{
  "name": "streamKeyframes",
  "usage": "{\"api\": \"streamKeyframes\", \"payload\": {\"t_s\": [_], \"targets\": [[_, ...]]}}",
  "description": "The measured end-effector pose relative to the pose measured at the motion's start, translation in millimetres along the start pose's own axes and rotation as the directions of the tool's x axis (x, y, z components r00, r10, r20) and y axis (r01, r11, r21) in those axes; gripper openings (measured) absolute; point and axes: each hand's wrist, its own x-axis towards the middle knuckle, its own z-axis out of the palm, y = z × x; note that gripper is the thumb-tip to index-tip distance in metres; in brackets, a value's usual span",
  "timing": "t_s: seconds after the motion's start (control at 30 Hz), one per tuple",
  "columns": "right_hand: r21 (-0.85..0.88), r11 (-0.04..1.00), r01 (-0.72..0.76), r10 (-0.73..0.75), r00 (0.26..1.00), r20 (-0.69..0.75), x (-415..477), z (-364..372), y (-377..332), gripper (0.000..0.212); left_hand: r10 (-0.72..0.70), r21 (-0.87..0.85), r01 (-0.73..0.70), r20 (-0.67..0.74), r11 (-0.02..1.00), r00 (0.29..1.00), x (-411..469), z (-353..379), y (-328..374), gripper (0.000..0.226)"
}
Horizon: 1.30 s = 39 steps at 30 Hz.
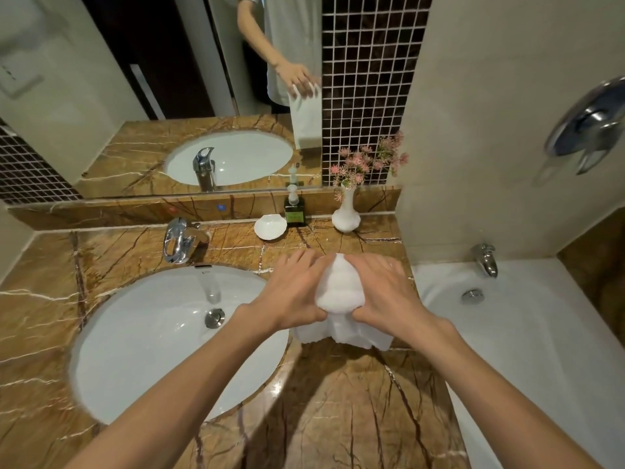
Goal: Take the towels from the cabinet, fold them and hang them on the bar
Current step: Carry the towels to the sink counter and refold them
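Note:
A small white towel (pixel 340 289) is held above the brown marble counter (pixel 338 401), just right of the sink. My left hand (pixel 294 292) grips its left side and my right hand (pixel 382 292) grips its right side, thumbs pinching near the middle. The towel bulges up between the hands and its lower part hangs below them, resting on or just above the counter. The mirror shows the towel hanging down from a hand. No cabinet or towel bar is in view.
A white oval sink (pixel 162 340) with a chrome tap (pixel 179 240) lies to the left. At the counter's back stand a shell dish (pixel 270 226), a soap bottle (pixel 293 209) and a white vase of pink flowers (pixel 346 214). A bathtub (pixel 527 333) borders the right.

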Motion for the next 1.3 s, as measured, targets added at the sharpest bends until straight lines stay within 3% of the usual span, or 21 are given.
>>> {"api": "streamKeyframes", "payload": {"t_s": [0.17, 0.47, 0.57, 0.67, 0.9, 1.07, 1.17, 1.3], "targets": [[-0.053, 0.998, 0.017, -0.016, 1.0, 0.007, 19.1, -6.3, 14.3, 0.079, 0.006, 0.053, -0.003, -0.056, 0.999, 0.998, 24.0, 6.0, -4.5, 0.097], [-0.332, 0.943, -0.022, -0.009, 0.996, -0.094, 27.5, 10.5, 24.8, 0.084, -0.013, 0.075, 0.029, -0.205, 0.997, 0.979, 48.6, 35.0, -2.6, 0.096], [-0.365, 0.931, -0.019, 0.028, 0.999, 0.018, 8.5, 34.6, 21.4, 0.08, -0.063, 0.037, 0.068, -0.141, 0.997, 0.988, 29.2, 67.5, 5.7, 0.104], [-0.363, 0.932, 0.011, 0.043, 0.989, 0.14, -19.2, 60.0, 17.6, 0.092, -0.04, 0.033, 0.042, -0.044, 0.999, 0.998, -0.6, 99.6, 10.6, 0.107], [-0.419, 0.908, 0.021, 0.078, 0.973, 0.216, -52.5, 93.8, 6.8, 0.101, 0.021, 0.062, -0.025, 0.055, 0.998, 0.998, -36.1, 125.0, 14.4, 0.107], [-0.424, 0.906, 0.015, 0.095, 0.966, 0.238, -59.9, 95.6, 5.0, 0.093, 0.083, 0.083, -0.09, 0.089, 0.992, 0.993, -40.6, 119.4, 13.6, 0.093], [-0.35, 0.935, 0.061, 0.03, 0.968, 0.248, -66.8, 87.9, 11.2, 0.077, 0.12, -0.022, -0.12, 0.006, 0.993, 0.993, -43.8, 116.1, 10.6, 0.071], [-0.225, 0.974, -0.017, 0.052, 0.987, 0.151, -46.2, 68.5, 17.9, 0.059, 0.045, -0.059, -0.049, -0.061, 0.997, 0.997, -28.2, 107.3, 6.5, 0.061]]}}
